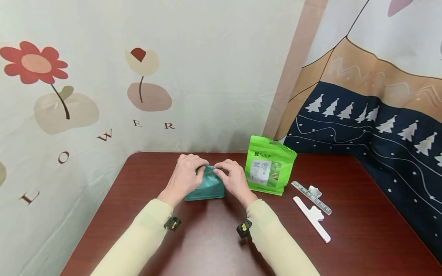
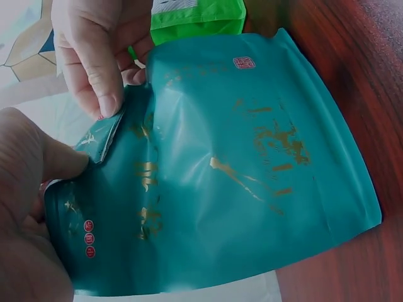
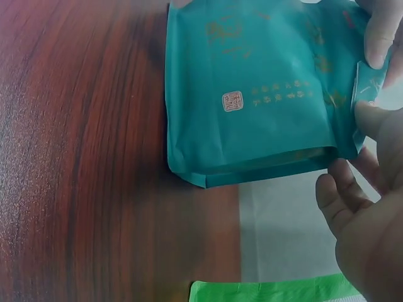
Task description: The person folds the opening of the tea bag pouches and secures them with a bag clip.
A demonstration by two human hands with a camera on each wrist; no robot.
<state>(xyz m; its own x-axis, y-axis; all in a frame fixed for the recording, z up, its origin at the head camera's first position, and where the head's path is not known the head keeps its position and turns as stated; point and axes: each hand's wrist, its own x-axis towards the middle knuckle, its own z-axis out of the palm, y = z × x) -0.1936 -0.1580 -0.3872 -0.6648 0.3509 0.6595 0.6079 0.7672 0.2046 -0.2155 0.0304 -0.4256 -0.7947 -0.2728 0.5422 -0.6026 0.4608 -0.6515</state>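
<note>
A teal foil pouch (image 1: 207, 188) with gold lettering stands on the table between the two hands. Its top edge (image 2: 104, 138) is partly folded over, as the left wrist view shows. My left hand (image 1: 185, 177) grips one side of that top edge between thumb and fingers. On the other side, my right hand (image 1: 234, 178) pinches the folded part, its thumb (image 3: 371, 116) pressed on the flap. Gold print and a small red seal (image 3: 232, 101) show on the pouch's front. The fingers behind the pouch are partly hidden.
A bright green pouch (image 1: 267, 166) stands right of the right hand. Two bag clips lie further right: a clear one (image 1: 312, 197) and a white one (image 1: 312, 219). A printed cloth (image 1: 221, 76) hangs behind the dark red table (image 1: 138, 184).
</note>
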